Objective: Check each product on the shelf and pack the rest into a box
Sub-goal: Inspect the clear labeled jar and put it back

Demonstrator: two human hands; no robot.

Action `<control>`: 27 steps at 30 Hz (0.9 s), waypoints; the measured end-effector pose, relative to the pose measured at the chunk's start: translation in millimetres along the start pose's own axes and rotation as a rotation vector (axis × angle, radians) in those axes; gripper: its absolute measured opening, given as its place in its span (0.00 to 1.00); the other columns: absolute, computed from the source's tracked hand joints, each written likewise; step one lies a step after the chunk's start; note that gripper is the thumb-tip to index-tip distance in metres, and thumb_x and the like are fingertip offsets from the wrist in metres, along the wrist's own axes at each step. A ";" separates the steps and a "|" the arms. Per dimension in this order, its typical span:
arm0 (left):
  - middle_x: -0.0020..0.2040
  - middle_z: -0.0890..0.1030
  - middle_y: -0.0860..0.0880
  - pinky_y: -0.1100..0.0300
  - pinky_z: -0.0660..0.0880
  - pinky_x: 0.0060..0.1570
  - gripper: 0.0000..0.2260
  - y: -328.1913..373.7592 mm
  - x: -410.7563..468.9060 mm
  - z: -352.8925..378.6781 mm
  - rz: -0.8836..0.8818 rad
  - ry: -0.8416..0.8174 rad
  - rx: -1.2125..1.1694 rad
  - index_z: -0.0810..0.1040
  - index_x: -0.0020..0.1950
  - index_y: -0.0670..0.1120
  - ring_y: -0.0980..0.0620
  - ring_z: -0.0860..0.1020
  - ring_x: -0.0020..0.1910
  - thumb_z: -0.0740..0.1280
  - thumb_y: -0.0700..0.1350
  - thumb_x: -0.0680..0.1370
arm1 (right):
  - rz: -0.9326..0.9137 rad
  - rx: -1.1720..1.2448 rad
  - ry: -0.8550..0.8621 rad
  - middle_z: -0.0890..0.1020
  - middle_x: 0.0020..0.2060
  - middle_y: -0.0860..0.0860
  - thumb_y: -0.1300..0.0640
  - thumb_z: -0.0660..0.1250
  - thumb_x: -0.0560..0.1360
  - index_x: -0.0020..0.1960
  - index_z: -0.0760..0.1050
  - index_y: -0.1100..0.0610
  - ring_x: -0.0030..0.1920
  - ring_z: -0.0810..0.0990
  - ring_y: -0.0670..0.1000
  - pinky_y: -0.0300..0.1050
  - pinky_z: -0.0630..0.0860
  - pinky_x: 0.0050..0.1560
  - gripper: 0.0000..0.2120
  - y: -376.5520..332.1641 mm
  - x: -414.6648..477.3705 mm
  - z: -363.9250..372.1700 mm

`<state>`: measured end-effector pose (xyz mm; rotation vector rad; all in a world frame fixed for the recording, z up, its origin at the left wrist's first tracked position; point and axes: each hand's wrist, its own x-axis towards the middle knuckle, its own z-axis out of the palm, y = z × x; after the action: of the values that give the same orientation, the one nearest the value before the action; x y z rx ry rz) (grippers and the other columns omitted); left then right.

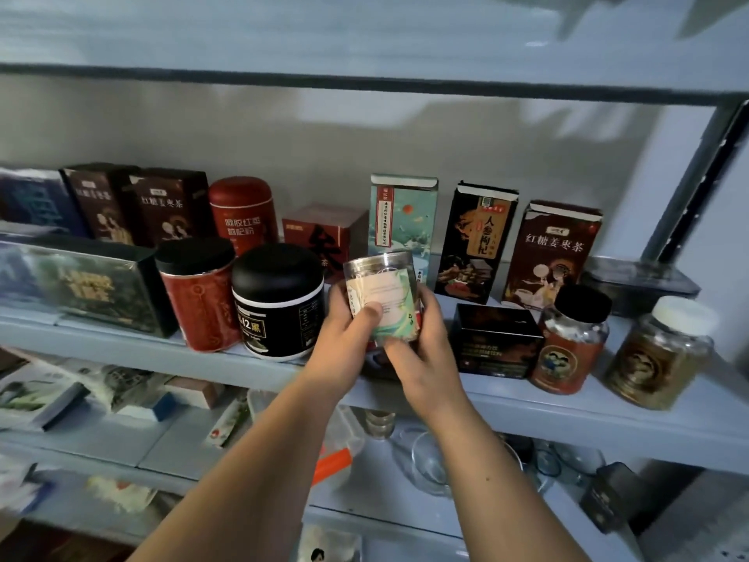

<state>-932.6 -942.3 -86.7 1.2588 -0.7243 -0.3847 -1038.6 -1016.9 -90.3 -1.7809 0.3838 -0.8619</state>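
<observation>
Clear jar (381,283), pale green-and-pink label, upright, before blue shelf (608,423)

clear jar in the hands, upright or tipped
Near upright: the clear jar has its lid on top, left hand and right hand gripping its sides.

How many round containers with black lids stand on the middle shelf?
3: a red jar at front left, a black tub beside it, and an orange jar at front right. Others may sit hidden farther back.
</observation>
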 end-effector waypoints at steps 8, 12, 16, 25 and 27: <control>0.58 0.84 0.50 0.64 0.79 0.50 0.13 1.4 -5.5 -3.5 0.012 0.009 -0.043 0.75 0.64 0.55 0.56 0.83 0.56 0.62 0.44 0.81 | -0.051 -0.082 -0.019 0.77 0.65 0.48 0.44 0.70 0.67 0.74 0.61 0.40 0.65 0.78 0.48 0.53 0.79 0.64 0.38 3.6 -3.2 0.9; 0.54 0.85 0.55 0.67 0.78 0.49 0.12 -2.4 -6.3 -2.1 0.026 0.043 -0.005 0.75 0.63 0.57 0.59 0.83 0.55 0.60 0.42 0.85 | -0.024 -0.087 -0.034 0.79 0.61 0.42 0.52 0.72 0.72 0.71 0.64 0.41 0.59 0.79 0.39 0.34 0.77 0.57 0.31 4.7 -2.0 -2.1; 0.62 0.83 0.49 0.49 0.76 0.64 0.15 -2.4 -3.0 -2.6 0.003 0.038 -0.018 0.78 0.63 0.63 0.48 0.81 0.64 0.61 0.53 0.78 | 0.023 -0.071 -0.039 0.81 0.56 0.40 0.51 0.67 0.75 0.75 0.60 0.40 0.52 0.81 0.36 0.29 0.75 0.49 0.31 1.6 -1.8 -3.4; 0.62 0.84 0.48 0.40 0.75 0.67 0.24 0.2 -7.4 -4.2 0.035 0.071 0.053 0.76 0.68 0.55 0.47 0.81 0.63 0.67 0.55 0.72 | -0.005 -0.059 -0.029 0.73 0.72 0.42 0.43 0.56 0.79 0.83 0.54 0.41 0.68 0.72 0.40 0.38 0.69 0.69 0.33 1.1 3.0 0.9; 0.62 0.84 0.50 0.45 0.76 0.66 0.26 1.0 -10.3 -4.4 0.066 0.051 0.135 0.75 0.70 0.53 0.50 0.82 0.62 0.69 0.59 0.74 | 0.013 -0.027 -0.029 0.71 0.75 0.43 0.38 0.53 0.82 0.83 0.53 0.39 0.72 0.71 0.43 0.43 0.67 0.72 0.30 1.1 4.9 0.1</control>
<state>-937.1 -932.3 -89.2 1.3630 -0.7564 -0.2521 -1034.9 -1020.4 -89.5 -1.8117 0.3893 -0.8244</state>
